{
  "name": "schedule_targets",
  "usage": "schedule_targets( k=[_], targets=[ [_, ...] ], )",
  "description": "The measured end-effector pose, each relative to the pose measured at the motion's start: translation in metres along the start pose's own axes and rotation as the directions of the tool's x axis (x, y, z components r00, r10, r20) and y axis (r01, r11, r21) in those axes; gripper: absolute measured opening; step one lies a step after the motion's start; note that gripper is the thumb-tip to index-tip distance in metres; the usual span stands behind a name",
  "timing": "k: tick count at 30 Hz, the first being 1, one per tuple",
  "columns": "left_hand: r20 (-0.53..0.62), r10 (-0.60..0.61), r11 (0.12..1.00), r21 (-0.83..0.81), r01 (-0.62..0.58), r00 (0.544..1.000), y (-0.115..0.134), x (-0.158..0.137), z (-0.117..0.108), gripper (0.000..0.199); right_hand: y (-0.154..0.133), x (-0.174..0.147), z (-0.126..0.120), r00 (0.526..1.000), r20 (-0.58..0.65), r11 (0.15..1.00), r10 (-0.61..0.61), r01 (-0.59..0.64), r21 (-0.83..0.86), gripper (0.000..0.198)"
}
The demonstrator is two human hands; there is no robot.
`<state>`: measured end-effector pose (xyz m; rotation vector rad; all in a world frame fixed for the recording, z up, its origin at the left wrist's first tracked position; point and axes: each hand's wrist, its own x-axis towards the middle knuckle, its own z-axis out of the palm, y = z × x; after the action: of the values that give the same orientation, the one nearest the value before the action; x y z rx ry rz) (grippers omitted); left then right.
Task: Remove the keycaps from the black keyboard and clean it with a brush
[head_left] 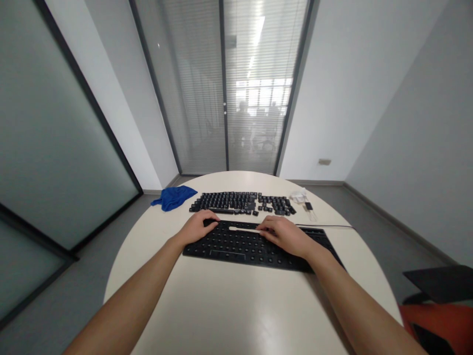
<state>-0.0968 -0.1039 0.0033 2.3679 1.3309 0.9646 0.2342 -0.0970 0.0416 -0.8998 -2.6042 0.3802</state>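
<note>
A black keyboard (229, 244) with its keycaps off lies on the round table before me. At its upper left corner, my left hand (197, 228) grips the edge, the thumb on the top face and the fingers along the back. Between the thumb and fingers of my right hand (279, 231) is a white cotton swab (244, 230). Its thicker end points left, over the upper rows of bare switches. Part of the keyboard's right side is hidden under my right hand and forearm.
Behind the keyboard, loose black keycaps (229, 200) lie in rows. A blue cloth (174, 198) is at the back left. Crumpled white material (297, 195) and a small black-ended item (309, 207) sit at the back right. A cable (332, 226) runs off the right edge of the pale table (207, 305).
</note>
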Motion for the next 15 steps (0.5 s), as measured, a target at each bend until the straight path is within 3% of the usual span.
schedule_targets(
  k=[6,15],
  targets=[
    [0.004,-0.001,1.000,-0.006,0.001,1.000,0.001,0.000,0.000,0.015,0.009,-0.003,-0.005,0.995,-0.028,0.995,0.097,-0.097,-0.017,0.023],
    [0.003,-0.004,1.000,0.000,0.004,1.000,0.002,-0.001,0.000,0.014,0.011,-0.006,-0.009,0.990,-0.021,0.990,0.141,-0.141,-0.007,0.021]
  ],
)
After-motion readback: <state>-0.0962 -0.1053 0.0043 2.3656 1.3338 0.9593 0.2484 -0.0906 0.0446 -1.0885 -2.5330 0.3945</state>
